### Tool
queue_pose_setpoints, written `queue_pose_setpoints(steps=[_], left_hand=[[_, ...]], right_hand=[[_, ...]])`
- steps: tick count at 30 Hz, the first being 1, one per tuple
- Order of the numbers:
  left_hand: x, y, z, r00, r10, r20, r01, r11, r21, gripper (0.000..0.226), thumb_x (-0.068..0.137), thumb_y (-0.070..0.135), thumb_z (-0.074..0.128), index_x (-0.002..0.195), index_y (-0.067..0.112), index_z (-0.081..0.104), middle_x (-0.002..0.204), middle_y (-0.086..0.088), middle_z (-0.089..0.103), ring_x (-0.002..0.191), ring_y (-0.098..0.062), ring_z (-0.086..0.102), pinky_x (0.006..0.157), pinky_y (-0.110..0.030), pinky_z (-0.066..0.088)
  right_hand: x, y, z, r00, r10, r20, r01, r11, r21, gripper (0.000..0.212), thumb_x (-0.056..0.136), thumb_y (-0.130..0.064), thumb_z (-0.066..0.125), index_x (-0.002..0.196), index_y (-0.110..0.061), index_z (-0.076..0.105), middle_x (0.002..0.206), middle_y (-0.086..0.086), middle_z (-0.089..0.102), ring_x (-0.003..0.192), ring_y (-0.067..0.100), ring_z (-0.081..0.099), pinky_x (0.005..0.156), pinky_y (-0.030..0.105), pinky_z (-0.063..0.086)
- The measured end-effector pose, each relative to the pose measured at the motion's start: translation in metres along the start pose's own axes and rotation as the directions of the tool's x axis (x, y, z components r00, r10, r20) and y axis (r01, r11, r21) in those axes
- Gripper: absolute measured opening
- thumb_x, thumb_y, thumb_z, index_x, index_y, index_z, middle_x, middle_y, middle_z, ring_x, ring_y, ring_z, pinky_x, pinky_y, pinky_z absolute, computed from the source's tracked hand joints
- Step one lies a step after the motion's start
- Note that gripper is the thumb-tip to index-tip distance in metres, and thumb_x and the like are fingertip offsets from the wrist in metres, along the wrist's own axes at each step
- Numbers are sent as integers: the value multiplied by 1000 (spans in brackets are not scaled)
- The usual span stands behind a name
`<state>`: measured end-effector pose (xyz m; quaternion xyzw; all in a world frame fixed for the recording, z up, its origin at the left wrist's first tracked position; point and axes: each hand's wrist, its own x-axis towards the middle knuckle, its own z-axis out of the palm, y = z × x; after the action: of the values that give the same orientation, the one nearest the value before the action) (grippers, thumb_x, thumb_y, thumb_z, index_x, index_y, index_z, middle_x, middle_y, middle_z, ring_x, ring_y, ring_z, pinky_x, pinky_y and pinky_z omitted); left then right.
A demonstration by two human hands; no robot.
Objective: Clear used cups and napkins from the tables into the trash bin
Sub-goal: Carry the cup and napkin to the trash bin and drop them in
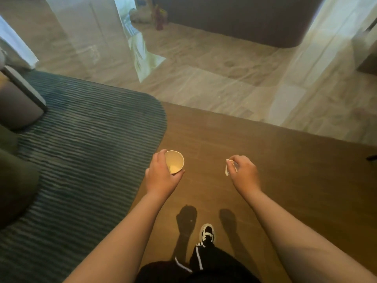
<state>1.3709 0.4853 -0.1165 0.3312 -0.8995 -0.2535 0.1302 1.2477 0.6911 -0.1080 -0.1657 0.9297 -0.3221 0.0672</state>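
My left hand (161, 176) grips a paper cup (175, 161), beige inside, held upright with its open mouth towards me above the wooden floor. My right hand (243, 171) is closed on a small crumpled white napkin (227, 167), which sticks out between the fingers on the left side. Both arms are stretched forward at about waist height, a shoulder's width apart. No trash bin and no table top can be seen in the head view.
A dark striped rug (87, 144) covers the floor on the left, with a dark seat (18, 111) at its far left edge. Brown wood floor (265, 160) lies under me; glossy pale tile (214, 82) begins ahead. A dark counter base (234, 19) stands at the back.
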Motion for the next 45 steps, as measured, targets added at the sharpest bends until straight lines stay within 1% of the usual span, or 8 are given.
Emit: queue_pose_setpoints(steps=[13, 16, 22, 26, 32, 38, 43, 45], left_hand=[[231, 67, 62, 997, -72, -36, 71, 997, -34, 83, 70, 48, 76, 136, 16, 36, 131, -2, 45, 116, -20, 48, 96, -47, 41], [302, 66, 80, 994, -98, -47, 96, 995, -41, 83, 71, 49, 75, 136, 16, 36, 131, -1, 45, 115, -20, 48, 95, -47, 41], [465, 66, 102, 981, -172, -91, 166, 984, -69, 83, 70, 49, 76, 135, 16, 37, 129, -2, 45, 115, -22, 48, 93, -48, 41], [567, 71, 100, 973, -205, -105, 200, 978, -58, 84, 70, 49, 76, 136, 16, 36, 132, -3, 44, 117, -23, 47, 94, -46, 40], [702, 72, 103, 963, -230, -140, 218, 971, -95, 82, 69, 48, 77, 134, 16, 37, 130, -3, 45, 116, -23, 46, 93, -47, 39], [844, 59, 127, 924, -323, -205, 312, 946, -85, 83, 70, 48, 77, 135, 17, 35, 131, -3, 44, 115, -24, 48, 92, -46, 43], [978, 55, 136, 850, -441, -289, 425, 897, -119, 81, 70, 46, 77, 134, 17, 36, 130, -3, 45, 115, -25, 48, 91, -45, 41], [1025, 58, 133, 820, -479, -312, 466, 877, -120, 80, 69, 46, 78, 133, 18, 36, 130, -4, 45, 115, -25, 48, 92, -45, 40]], right_hand=[[271, -5, 4, 995, -83, 56, 86, 995, -58, 20, 93, -32, 52, 96, -18, 65, 95, 1, 62, 84, 19, 58, 67, 26, 35], [345, -16, 21, 990, -119, 76, 123, 991, -48, 21, 94, -31, 51, 97, -17, 65, 96, 1, 63, 86, 19, 59, 69, 30, 41], [518, -61, 50, 976, -165, 142, 177, 981, -76, 20, 93, -30, 51, 94, -16, 65, 95, 2, 62, 87, 22, 58, 69, 29, 40], [626, -105, 58, 966, -205, 160, 218, 974, -63, 23, 93, -30, 51, 95, -13, 65, 96, 7, 63, 88, 26, 58, 75, 37, 46], [763, -153, 87, 941, -279, 192, 293, 955, -49, 23, 94, -31, 51, 95, -13, 65, 96, 8, 64, 86, 26, 59, 70, 34, 44], [918, -186, 143, 896, -337, 289, 349, 937, 10, 23, 95, -36, 48, 97, -19, 64, 95, -3, 62, 76, 15, 58, 60, 31, 46], [1073, -223, 185, 838, -425, 341, 419, 903, 95, 18, 93, -28, 54, 92, -15, 65, 92, 1, 62, 74, 19, 58, 62, 28, 39], [1128, -246, 197, 804, -458, 379, 456, 884, 104, 17, 92, -26, 54, 91, -13, 65, 90, 4, 62, 77, 24, 59, 65, 30, 44]])
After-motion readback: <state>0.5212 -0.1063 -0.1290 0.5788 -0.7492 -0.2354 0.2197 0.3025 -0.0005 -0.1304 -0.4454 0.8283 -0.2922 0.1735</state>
